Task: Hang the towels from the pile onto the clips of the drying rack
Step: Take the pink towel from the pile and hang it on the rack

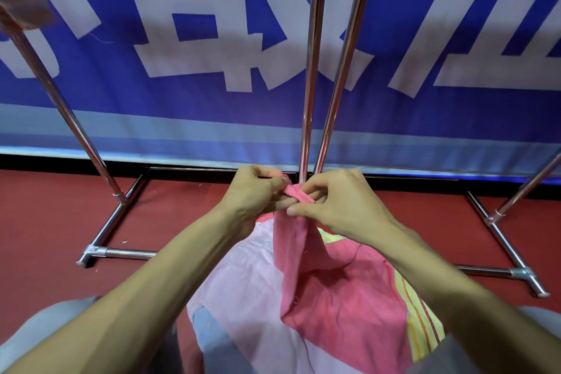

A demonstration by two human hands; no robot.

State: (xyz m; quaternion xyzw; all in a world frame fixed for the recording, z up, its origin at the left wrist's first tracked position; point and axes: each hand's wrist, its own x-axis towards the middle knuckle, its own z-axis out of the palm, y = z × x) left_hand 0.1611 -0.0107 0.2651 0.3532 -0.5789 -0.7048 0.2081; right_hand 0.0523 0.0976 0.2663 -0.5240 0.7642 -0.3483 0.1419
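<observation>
The left hand (252, 191) and the right hand (343, 206) are close together. Each pinches the top edge of the pink towel (334, 297) between thumb and curled fingers. The short hem between them is bunched. Below the hands the towel hangs and drapes onto the pile of towels (252, 334). In the pile, a pale pink towel (239, 270) lies under the left forearm and a yellow striped towel (422, 322) under the right. A blue towel (209, 334) lies nearer the person.

Just beyond the fingertips rise two upright poles of the drying rack (312, 70). Its base bars (117, 218) run along the red floor (45, 222), well apart on either side of the hands. Behind the poles hangs a blue banner (182, 106).
</observation>
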